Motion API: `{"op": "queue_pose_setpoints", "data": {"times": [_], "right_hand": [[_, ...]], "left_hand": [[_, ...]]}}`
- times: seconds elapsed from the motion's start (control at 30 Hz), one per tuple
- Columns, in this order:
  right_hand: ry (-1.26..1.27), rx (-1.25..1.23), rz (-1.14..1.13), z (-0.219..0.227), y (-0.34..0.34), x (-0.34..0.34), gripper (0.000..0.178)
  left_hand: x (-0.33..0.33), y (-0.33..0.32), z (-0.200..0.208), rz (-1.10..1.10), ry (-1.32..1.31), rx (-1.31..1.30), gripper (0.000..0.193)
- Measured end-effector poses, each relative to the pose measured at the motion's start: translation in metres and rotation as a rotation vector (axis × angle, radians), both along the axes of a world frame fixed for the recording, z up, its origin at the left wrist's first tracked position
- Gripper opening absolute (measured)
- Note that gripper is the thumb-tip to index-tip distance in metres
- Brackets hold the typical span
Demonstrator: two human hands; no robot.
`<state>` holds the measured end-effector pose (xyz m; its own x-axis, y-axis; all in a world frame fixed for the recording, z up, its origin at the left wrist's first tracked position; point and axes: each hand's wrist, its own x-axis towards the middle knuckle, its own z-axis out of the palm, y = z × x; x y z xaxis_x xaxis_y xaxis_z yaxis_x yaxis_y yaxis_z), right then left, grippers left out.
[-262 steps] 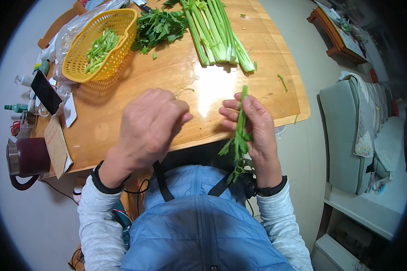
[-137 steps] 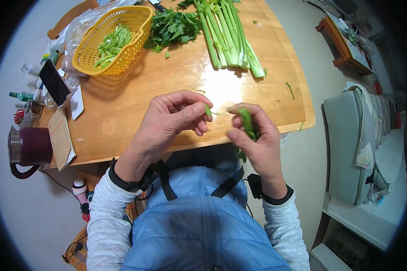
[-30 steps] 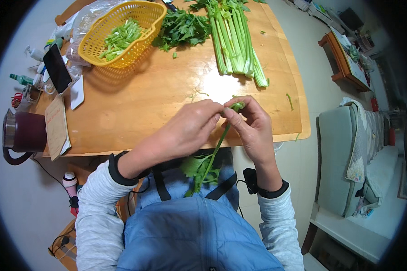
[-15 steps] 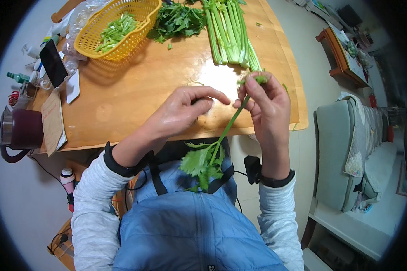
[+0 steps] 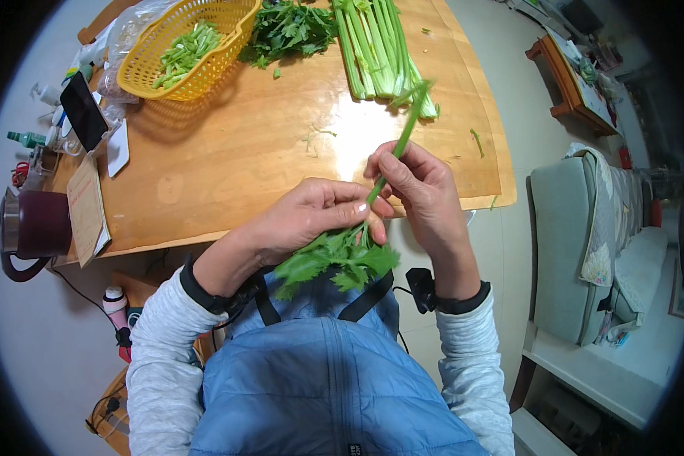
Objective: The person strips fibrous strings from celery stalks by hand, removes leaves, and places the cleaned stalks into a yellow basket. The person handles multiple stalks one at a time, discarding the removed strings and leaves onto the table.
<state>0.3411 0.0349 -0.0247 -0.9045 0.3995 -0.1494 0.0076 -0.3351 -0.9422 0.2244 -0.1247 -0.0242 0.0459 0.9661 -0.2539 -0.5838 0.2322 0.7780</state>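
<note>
A leafy celery stalk (image 5: 403, 140) slants between my hands, just beyond the near edge of the wooden table (image 5: 228, 167). My left hand (image 5: 315, 213) pinches its lower stem, right above the spreading green leaves (image 5: 334, 262). Higher up, my right hand (image 5: 418, 178) is closed round the stem, whose cut end points away from me. Behind it lies a bunch of long celery stalks (image 5: 376, 53) with the leaves stripped off. To its left rests a heap of picked celery leaves (image 5: 292, 32).
A yellow plastic basket (image 5: 239, 38) with cut green pieces stands at the far left. Along the left edge are a phone on a stand (image 5: 83, 110), a notebook (image 5: 89, 205) and a dark kettle (image 5: 42, 220). Stem scraps (image 5: 476, 143) lie at the right.
The stalk has swung more upright, its leaves staying near me. My left hand, apart from it before, now grips the stem by the leaves. My right hand has moved left and nearer.
</note>
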Motion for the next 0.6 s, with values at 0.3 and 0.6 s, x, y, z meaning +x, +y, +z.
{"op": "queue_pose_setpoints", "data": {"times": [0.3,0.6], "right_hand": [[0.224,-0.313,0.074,-0.008,0.001,0.011,0.022],[0.291,-0.252,-0.022,-0.008,-0.01,0.009,0.024]], "left_hand": [[0.01,0.002,-0.002,-0.042,0.006,0.085,0.036],[0.019,0.004,-0.009,0.16,0.027,-0.014,0.02]]}}
